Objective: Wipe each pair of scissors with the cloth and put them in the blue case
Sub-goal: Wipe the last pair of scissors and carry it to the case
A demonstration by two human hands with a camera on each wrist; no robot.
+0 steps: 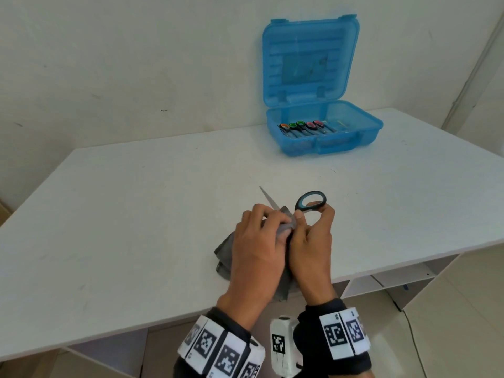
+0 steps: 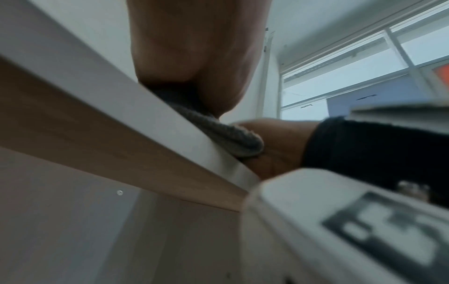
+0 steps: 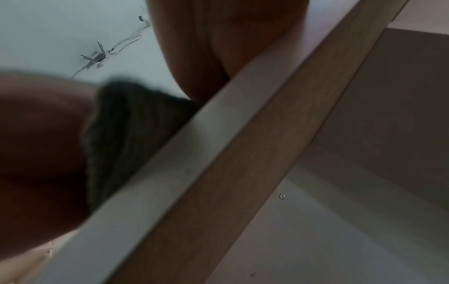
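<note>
Near the table's front edge my right hand (image 1: pixel 313 214) pinches the black and teal handle loop of a pair of scissors (image 1: pixel 311 201). The steel blade tip (image 1: pixel 266 196) sticks out to the upper left. My left hand (image 1: pixel 261 225) grips a grey cloth (image 1: pixel 226 249) folded round the blade. The cloth hangs over the table edge in the left wrist view (image 2: pixel 233 134) and the right wrist view (image 3: pixel 131 124). The blue case (image 1: pixel 324 137) stands open at the back right, with several scissors (image 1: pixel 301 128) with coloured handles lying inside it.
The white table (image 1: pixel 136 214) reaches to the wall at the back. The case's lid (image 1: pixel 309 61) stands upright against the wall. Open white shelving (image 1: pixel 403 279) sits under the table's right side. The wrist views show the table's front edge (image 2: pixel 121 107) from below.
</note>
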